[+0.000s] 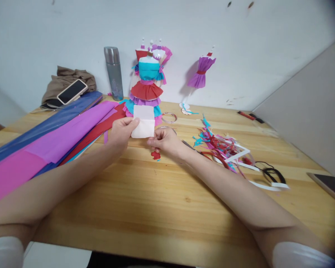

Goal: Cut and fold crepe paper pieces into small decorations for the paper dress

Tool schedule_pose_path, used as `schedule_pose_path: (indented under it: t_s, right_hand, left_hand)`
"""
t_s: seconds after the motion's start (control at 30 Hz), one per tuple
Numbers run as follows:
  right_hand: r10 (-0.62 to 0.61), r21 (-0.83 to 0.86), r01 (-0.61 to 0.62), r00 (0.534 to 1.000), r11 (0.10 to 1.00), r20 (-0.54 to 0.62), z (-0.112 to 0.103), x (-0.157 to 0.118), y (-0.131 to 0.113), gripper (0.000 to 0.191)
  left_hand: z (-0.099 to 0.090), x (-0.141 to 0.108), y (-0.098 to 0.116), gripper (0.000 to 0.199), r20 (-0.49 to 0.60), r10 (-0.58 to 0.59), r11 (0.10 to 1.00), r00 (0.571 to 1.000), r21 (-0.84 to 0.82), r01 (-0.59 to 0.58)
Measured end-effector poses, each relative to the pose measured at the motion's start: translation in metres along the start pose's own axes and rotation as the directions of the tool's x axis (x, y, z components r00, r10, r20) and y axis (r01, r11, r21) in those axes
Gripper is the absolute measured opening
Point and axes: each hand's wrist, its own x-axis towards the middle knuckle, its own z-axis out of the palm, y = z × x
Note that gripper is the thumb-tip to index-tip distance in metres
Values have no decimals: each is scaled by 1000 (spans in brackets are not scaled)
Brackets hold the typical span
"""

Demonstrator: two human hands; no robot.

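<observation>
Grey flask (115,76) is hiding its contents; the left hand (123,131) is pinching white paper (143,128) before a dress form (147,70); the right hand (166,140) is curling beside the paper, grip unclear; scissors (209,153) are lying partly hidden.

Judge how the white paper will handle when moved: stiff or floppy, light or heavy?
Probably fairly stiff: pinched at one side by the left hand, the white paper shows no clear sag. It may bend along the line across its middle, where the shade changes. Likely light, given its small, sheet-like look.
</observation>
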Motion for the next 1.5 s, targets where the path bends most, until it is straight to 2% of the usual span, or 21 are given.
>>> schedule_pose_path:
  t_s: [0.1, 0.27, 0.4, 0.6, 0.7, 0.8, 0.93, 1.07, 1.27, 1.5]
  right_hand:
    - [-59, -8, 59, 997, 998, -39, -2, -2, -4, 36]
    - [-182, 37, 189, 972, 981, -148, -8, 0, -9, 39]
    - [-178, -1, 183, 957, 983, -228, -8, 3, -6, 37]
    - [-174, 42, 193, 944, 980, -279, -4, 3, -7, 31]
    - [-200, 76, 242, 913, 967, -357, -3, 0, -10, 32]
    - [-282, 15, 318, 860, 948, -426, -2, -3, -14, 36]
    - [-390, -158, 357, 848, 921, -359, -2, -7, -14, 27]
    - [-447, -234, 389, 843, 891, -301, -3, -7, -11, 14]
    - [-436, -224, 378, 834, 898, -337, -4, -3, -8, 15]
    - [-374, -119, 356, 844, 927, -384, -5, -1, -6, 13]
  left_hand:
    - [1, -1, 2, 28, -16, 17, 998, 1000, -60, -18]
    - [5, -9, 3, 25, 30, 10, 1000, 1000, -16, -9]
    - [8, -13, 2, 25, 69, 8, 1000, 998, 1, -8]
    - [7, -12, 3, 23, 45, 30, 1000, 999, -1, -30]
    - [8, -12, 4, 24, 35, 25, 1000, 999, 17, -26]
    - [9, -13, 7, 26, 34, 23, 999, 999, 30, -24]
    - [10, -16, 11, 30, 34, 22, 999, 999, 27, -23]
    - [11, -17, 13, 30, 48, 37, 999, 998, 9, -37]
    - [10, -16, 9, 27, 62, 54, 998, 997, 14, -55]
    - [9, -14, 7, 27, 52, 71, 997, 996, 28, -72]
